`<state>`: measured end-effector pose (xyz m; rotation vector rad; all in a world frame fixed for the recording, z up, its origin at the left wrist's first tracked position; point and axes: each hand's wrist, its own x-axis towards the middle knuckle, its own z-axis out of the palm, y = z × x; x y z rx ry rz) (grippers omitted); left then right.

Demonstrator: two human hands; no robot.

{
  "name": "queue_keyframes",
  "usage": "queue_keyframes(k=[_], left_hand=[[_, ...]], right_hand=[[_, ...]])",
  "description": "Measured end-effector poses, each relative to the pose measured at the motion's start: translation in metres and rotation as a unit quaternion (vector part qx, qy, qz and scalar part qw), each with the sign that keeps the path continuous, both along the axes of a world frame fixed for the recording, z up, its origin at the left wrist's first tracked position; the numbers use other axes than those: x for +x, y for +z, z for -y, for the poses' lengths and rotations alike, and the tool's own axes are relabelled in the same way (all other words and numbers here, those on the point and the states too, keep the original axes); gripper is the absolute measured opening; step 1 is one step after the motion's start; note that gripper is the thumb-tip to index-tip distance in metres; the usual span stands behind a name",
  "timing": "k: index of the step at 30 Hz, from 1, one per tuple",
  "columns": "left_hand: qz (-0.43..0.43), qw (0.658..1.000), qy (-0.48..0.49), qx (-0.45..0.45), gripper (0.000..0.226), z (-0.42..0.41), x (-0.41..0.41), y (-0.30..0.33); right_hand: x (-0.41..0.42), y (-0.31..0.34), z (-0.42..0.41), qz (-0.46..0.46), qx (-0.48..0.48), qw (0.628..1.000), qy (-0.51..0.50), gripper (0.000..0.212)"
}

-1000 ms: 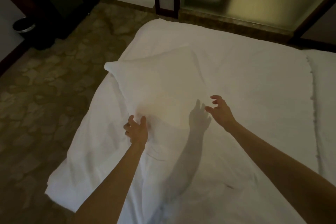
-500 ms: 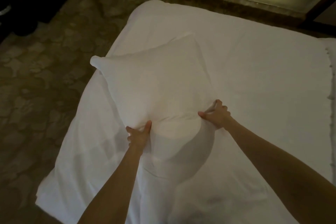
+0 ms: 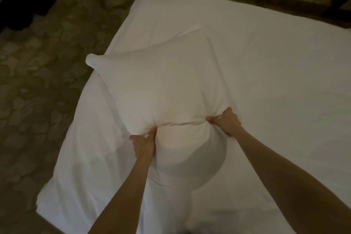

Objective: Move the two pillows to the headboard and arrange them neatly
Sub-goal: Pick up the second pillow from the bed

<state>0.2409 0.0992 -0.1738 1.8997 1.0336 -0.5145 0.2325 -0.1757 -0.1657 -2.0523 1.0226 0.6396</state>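
A: Item, location?
B: One white pillow (image 3: pixel 161 89), on the bed (image 3: pixel 266 81), extending away from both hands.
A: Grip?
B: Left hand (image 3: pixel 143 144) and right hand (image 3: pixel 226 121) each pinched its near edge, fabric bunched between.
A: Handling?
B: Judged soft, light; best held at corners.

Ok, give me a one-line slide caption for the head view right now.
Both hands, left hand and right hand, pinch a white pillow by its near edge above the white bed sheet.

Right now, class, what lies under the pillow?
White bedding shows around the pillow, which both hands grip. Whatever lies directly beneath is covered.
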Motion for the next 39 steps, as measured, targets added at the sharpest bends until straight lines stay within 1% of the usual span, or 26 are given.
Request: queue_keyframes(k=[2,3,5,6,9,12,15,16,20,23,28,30,34,39], left_hand=[[0.029,0.998,0.023,-0.043,0.086,-0.008,-0.008,0.001],[0.041,0.997,0.023,-0.058,0.082,-0.012,-0.010,0.003],[0.069,0.994,0.009,-0.081,0.066,-0.017,-0.012,0.006],[0.079,0.993,-0.001,-0.086,0.059,-0.019,-0.012,0.009],[0.087,0.991,-0.017,-0.100,0.051,-0.022,-0.016,0.017],[0.091,0.989,-0.024,-0.114,0.054,-0.024,-0.022,0.020],[0.091,0.987,-0.033,-0.128,0.055,-0.025,-0.030,0.025],[0.092,0.987,-0.038,-0.130,0.055,-0.025,-0.033,0.026],[0.087,0.984,-0.063,-0.144,0.059,-0.025,-0.048,0.032],[0.075,0.981,-0.079,-0.160,0.060,-0.026,-0.076,0.036],[0.074,0.977,-0.115,-0.164,0.056,-0.032,-0.132,0.041],[0.074,0.974,-0.127,-0.170,0.059,-0.034,-0.145,0.045],[0.052,0.974,-0.129,-0.177,0.074,-0.035,-0.177,0.053],[0.033,0.972,-0.134,-0.189,0.078,-0.031,-0.217,0.064]], right_hand=[[-0.004,0.003,0.001,0.024,0.029,0.999,0.001,0.091],[-0.007,0.005,0.001,0.037,0.030,0.999,0.008,0.085],[-0.011,0.007,0.000,0.057,0.022,0.998,0.019,0.069],[-0.012,0.009,0.000,0.061,0.020,0.998,0.018,0.065],[-0.020,0.014,0.001,0.070,0.019,0.997,0.012,0.065],[-0.031,0.019,0.006,0.066,0.019,0.997,0.017,0.072],[-0.047,0.030,0.008,0.073,0.021,0.997,0.011,0.067],[-0.052,0.033,0.009,0.075,0.021,0.997,0.002,0.068],[-0.082,0.042,0.014,0.077,0.031,0.996,-0.042,0.086],[-0.120,0.046,0.015,0.063,0.045,0.995,-0.067,0.090],[-0.198,0.045,0.010,0.054,0.075,0.990,-0.107,0.087],[-0.223,0.047,0.008,0.055,0.078,0.989,-0.115,0.086],[-0.273,0.061,0.006,0.069,0.067,0.986,-0.136,0.083],[-0.336,0.089,0.000,0.097,0.048,0.978,-0.178,0.079]])
